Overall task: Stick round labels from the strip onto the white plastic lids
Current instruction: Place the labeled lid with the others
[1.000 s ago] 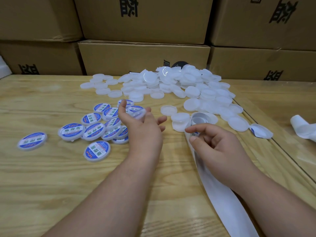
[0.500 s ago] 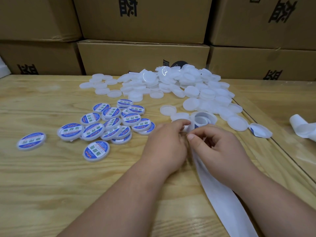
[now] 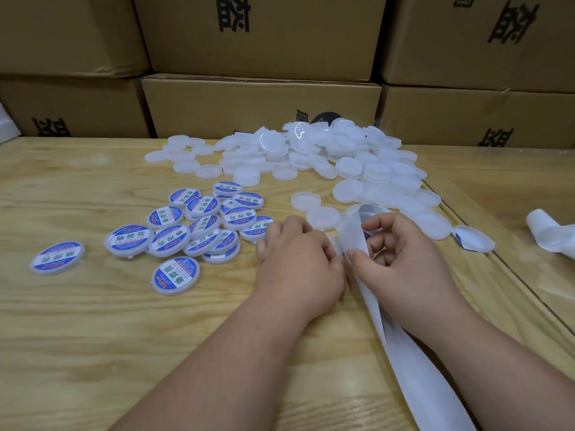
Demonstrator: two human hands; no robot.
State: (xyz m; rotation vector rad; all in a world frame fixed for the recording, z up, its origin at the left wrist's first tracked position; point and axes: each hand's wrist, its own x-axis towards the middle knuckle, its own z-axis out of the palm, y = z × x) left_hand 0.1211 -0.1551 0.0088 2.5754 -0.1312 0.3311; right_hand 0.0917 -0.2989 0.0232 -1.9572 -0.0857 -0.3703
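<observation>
A white label strip (image 3: 413, 365) runs from the bottom right up to my hands, where it curls over. My right hand (image 3: 401, 259) holds the strip's curled upper end between thumb and fingers; a bit of blue label shows under its fingers. My left hand (image 3: 298, 259) is knuckles-up just left of the strip, its fingertips at the strip's edge beside my right thumb; what they hold is hidden. A heap of plain white lids (image 3: 326, 157) lies behind. Several labelled lids (image 3: 202, 225) with blue and white labels cluster to the left.
The wooden table (image 3: 77, 337) carries a lone labelled lid (image 3: 57, 258) at far left and another (image 3: 175, 275) near the cluster. A lid with a half-stuck label (image 3: 474, 239) and a used backing roll (image 3: 552, 234) lie to the right. Cardboard boxes (image 3: 261, 104) wall off the back.
My left hand let go of a labelled lid over the cluster and came right to the strip. My right hand has raised and curled the strip's end.
</observation>
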